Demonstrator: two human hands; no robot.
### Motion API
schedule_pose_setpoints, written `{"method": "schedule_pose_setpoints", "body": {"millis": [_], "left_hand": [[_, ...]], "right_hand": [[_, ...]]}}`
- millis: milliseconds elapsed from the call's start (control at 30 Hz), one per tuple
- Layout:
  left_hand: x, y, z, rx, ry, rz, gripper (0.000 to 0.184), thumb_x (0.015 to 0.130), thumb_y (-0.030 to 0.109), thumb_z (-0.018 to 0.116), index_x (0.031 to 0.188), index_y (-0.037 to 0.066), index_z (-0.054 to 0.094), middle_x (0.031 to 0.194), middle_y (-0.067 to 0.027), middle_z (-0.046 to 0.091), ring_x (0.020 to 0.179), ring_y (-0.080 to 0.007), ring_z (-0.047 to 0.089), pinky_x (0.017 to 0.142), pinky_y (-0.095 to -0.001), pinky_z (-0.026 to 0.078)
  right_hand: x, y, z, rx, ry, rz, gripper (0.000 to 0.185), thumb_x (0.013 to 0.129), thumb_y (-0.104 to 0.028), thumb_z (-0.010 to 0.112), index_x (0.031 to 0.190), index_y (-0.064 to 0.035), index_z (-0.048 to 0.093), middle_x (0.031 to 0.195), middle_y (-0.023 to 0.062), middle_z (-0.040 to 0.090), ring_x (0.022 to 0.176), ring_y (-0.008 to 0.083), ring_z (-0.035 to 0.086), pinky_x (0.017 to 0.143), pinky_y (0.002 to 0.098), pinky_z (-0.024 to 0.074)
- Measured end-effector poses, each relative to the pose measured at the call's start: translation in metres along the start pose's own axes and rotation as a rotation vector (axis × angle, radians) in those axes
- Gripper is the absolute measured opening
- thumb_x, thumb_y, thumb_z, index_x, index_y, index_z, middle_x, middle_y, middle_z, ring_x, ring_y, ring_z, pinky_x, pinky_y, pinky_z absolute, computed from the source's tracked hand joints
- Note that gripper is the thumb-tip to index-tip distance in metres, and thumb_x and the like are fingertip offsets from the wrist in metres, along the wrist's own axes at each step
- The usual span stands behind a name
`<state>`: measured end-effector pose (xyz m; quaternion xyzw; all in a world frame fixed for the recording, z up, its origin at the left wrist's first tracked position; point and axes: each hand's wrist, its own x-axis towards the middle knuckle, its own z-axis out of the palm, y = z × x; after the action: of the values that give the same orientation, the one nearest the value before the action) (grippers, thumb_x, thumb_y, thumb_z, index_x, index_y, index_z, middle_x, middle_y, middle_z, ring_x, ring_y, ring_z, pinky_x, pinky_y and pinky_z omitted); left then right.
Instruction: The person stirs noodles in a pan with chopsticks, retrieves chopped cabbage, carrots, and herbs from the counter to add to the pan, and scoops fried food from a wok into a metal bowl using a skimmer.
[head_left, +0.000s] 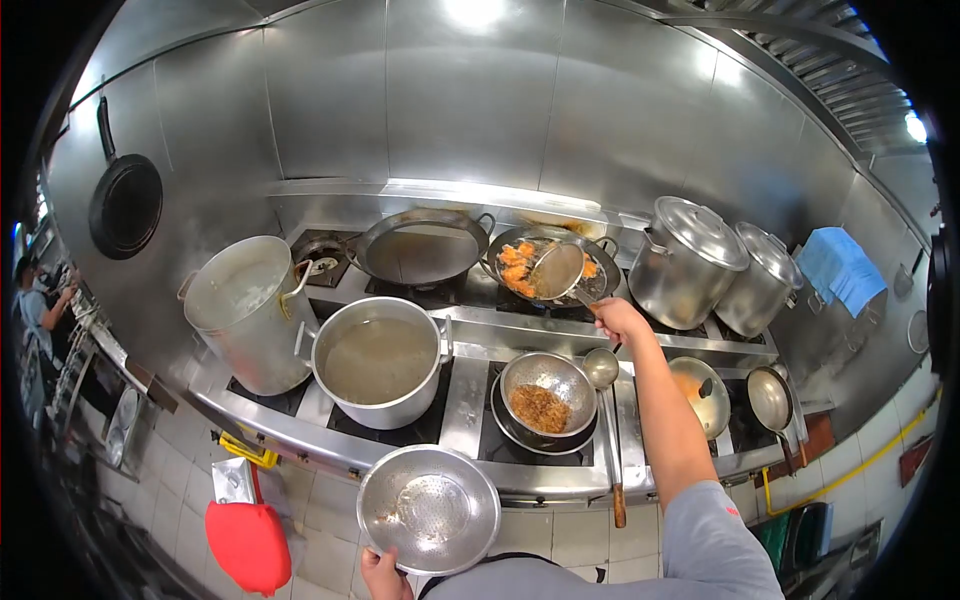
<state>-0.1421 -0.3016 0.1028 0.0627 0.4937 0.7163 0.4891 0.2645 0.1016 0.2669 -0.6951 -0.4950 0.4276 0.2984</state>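
Observation:
My right hand (622,320) is closed around the handle of a mesh strainer (557,272). The strainer's basket is over a wok (545,233) at the back of the stove, among orange fried pieces (517,266) in dark oil. Low in front of my body, my left hand (384,575) grips the near rim of a metal colander (470,490), its thumb over the edge. Only a few small crumbs show inside the colander. Between the two hands, a perforated bowl (522,372) with brown fried bits (540,408) rests over a pan on a front burner.
A large pot of cloudy liquid (378,360) and a taller pot (240,290) stand left. Another wok (420,250) sits behind. A ladle (601,368) lies beside my right forearm. Lidded pots (690,270) stand back right. A red stool (248,545) is on the floor.

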Motion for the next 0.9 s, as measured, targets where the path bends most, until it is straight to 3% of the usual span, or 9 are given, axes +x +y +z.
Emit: {"method": "schedule_pose_setpoints", "body": {"millis": [33, 133, 400, 433, 467, 533, 667, 733, 900], "left_hand": [[0.004, -0.001, -0.003, -0.011, -0.021, 0.009, 0.017, 0.078, -0.009, 0.049, 0.089, 0.003, 0.052, 0.094, -0.0091, 0.063, 0.085, -0.0186, 0.061, 0.076, -0.0324, 0.051], [0.014, -0.003, -0.012, 0.005, -0.041, -0.006, 0.017, 0.078, -0.009, 0.050, 0.090, 0.003, 0.052, 0.093, -0.0091, 0.063, 0.083, -0.0184, 0.062, 0.076, -0.0324, 0.051], [0.014, -0.006, 0.002, 0.052, -0.047, 0.041, 0.017, 0.078, -0.009, 0.051, 0.090, 0.003, 0.052, 0.090, -0.0093, 0.063, 0.080, -0.0186, 0.062, 0.076, -0.0331, 0.050], [0.011, -0.011, 0.003, 0.054, -0.049, 0.041, 0.017, 0.078, -0.010, 0.052, 0.090, 0.003, 0.052, 0.090, -0.0093, 0.063, 0.080, -0.0185, 0.062, 0.077, -0.0330, 0.050], [0.010, -0.019, -0.005, 0.051, -0.039, 0.054, 0.017, 0.078, -0.010, 0.052, 0.090, 0.003, 0.052, 0.090, -0.0093, 0.063, 0.080, -0.0185, 0.062, 0.077, -0.0330, 0.050], [0.009, -0.035, -0.024, 0.550, -0.014, 0.005, 0.023, 0.083, 0.011, 0.058, 0.106, 0.005, 0.055, 0.081, -0.0062, 0.057, 0.072, -0.0182, 0.055, 0.055, -0.0340, 0.045], [-0.022, -0.031, 0.024, 0.453, 0.048, -0.053, 0.032, 0.083, 0.024, 0.061, 0.107, 0.004, 0.056, 0.091, -0.0135, 0.060, 0.074, -0.0224, 0.055, 0.067, -0.0347, 0.047], [-0.017, -0.039, 0.039, 0.059, 0.029, 0.036, 0.017, 0.078, -0.009, 0.052, 0.089, 0.004, 0.052, 0.089, -0.0091, 0.063, 0.080, -0.0180, 0.061, 0.077, -0.0326, 0.049], [-0.023, -0.046, 0.073, 0.092, 0.010, 0.041, 0.017, 0.079, -0.009, 0.052, 0.088, 0.005, 0.051, 0.088, -0.0084, 0.062, 0.080, -0.0176, 0.060, 0.077, -0.0323, 0.048]], "right_hand": [[0.002, -0.008, 0.008, 0.084, 0.020, 0.054, 0.011, 0.084, -0.010, 0.047, 0.074, -0.0060, 0.050, 0.058, 0.0009, 0.049, 0.040, 0.0089, 0.038, 0.033, 0.0260, 0.0280], [0.019, -0.020, 0.035, 0.239, -0.017, 0.178, 0.015, 0.084, -0.008, 0.047, 0.069, -0.0057, 0.050, 0.058, 0.0007, 0.049, 0.041, 0.0080, 0.040, 0.034, 0.0241, 0.0312], [0.089, -0.007, 0.077, 0.396, -0.063, 0.167, 0.015, 0.089, -0.012, 0.050, 0.075, -0.0081, 0.047, 0.059, -0.0003, 0.050, 0.042, 0.0074, 0.040, 0.035, 0.0240, 0.0320], [0.096, 0.001, 0.072, 0.360, -0.079, 0.136, 0.004, 0.090, -0.012, 0.050, 0.089, -0.0090, 0.052, 0.063, -0.0006, 0.053, 0.043, 0.0073, 0.040, 0.036, 0.0237, 0.0327], [0.101, 0.013, 0.064, 0.360, -0.094, 0.128, 0.004, 0.090, -0.012, 0.050, 0.089, -0.0090, 0.052, 0.063, -0.0006, 0.053, 0.043, 0.0073, 0.040, 0.036, 0.0237, 0.0327], [0.111, 0.039, 0.045, 0.356, -0.138, 0.014, 0.020, 0.089, -0.010, 0.051, 0.109, -0.0126, 0.054, 0.067, -0.0012, 0.054, 0.044, 0.0064, 0.040, 0.037, 0.0223, 0.0326], [0.122, 0.074, -0.019, 0.360, -0.325, 0.008, 0.051, 0.087, -0.006, 0.055, 0.135, -0.0179, 0.041, 0.069, -0.0013, 0.057, 0.047, 0.0042, 0.043, 0.040, 0.0195, 0.0331], [0.120, 0.078, -0.056, 0.290, -0.345, 0.037, 0.053, 0.087, -0.005, 0.055, 0.136, -0.0176, 0.040, 0.072, -0.0003, 0.060, 0.048, 0.0042, 0.043, 0.040, 0.0191, 0.0316], [0.107, 0.064, -0.112, 0.228, -0.429, 0.082, 0.051, 0.085, -0.004, 0.058, 0.133, -0.0151, 0.045, 0.071, 0.0009, 0.060, 0.046, 0.0048, 0.042, 0.039, 0.0195, 0.0288]]}}
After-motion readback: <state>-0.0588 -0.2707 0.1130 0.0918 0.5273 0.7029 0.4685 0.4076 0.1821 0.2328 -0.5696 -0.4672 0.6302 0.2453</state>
